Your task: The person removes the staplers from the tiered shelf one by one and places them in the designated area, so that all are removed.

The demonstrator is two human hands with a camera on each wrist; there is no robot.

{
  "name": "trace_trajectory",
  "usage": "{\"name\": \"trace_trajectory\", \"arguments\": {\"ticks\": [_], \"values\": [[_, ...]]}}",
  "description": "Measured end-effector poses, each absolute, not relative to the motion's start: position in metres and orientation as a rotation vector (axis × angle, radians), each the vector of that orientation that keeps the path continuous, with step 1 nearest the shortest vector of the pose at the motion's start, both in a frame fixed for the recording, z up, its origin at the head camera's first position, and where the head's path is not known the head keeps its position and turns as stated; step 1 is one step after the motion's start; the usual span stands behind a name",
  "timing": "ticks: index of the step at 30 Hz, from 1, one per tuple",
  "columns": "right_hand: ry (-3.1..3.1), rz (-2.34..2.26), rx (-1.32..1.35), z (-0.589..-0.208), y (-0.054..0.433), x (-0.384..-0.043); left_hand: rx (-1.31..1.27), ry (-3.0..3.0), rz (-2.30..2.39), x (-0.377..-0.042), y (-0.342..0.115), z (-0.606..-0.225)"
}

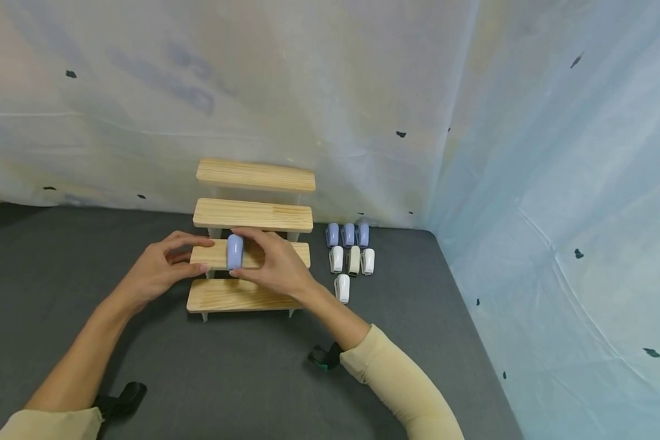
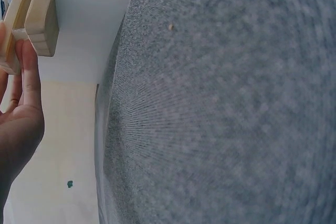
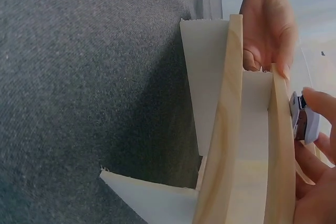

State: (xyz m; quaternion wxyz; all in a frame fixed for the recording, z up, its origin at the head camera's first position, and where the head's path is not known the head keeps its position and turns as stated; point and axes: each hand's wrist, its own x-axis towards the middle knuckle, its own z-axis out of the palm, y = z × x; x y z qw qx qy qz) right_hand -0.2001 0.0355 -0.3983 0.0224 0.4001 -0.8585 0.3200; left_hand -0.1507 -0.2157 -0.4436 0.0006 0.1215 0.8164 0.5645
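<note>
A four-step wooden display rack (image 1: 242,296) with white side supports stands on the dark grey surface. On its second step from the front, a lavender mini stapler (image 1: 234,252) sits left of the middle. My right hand (image 1: 277,263) pinches this stapler between thumb and fingers; the right wrist view shows the stapler (image 3: 312,125) against the board, its metal underside partly visible. At the left end of that same step, my left hand (image 1: 156,272) grips the board. In the left wrist view, fingers of the left hand (image 2: 22,124) reach under the board's end.
Right of the rack, more staplers stand in rows: three lavender ones at the back, then a white stapler (image 1: 336,260), a cream stapler (image 1: 354,261) and another white one, with one white stapler (image 1: 342,288) in front. A pale curtain (image 1: 330,91) hangs behind and to the right.
</note>
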Motion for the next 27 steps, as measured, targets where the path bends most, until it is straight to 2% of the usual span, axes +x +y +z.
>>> {"name": "trace_trajectory", "arguments": {"ticks": [27], "values": [[-2.572,1.273,1.285,-0.394,0.067,-0.196,0.357,2.595,1.760,-0.150,-0.214,-0.443]]}}
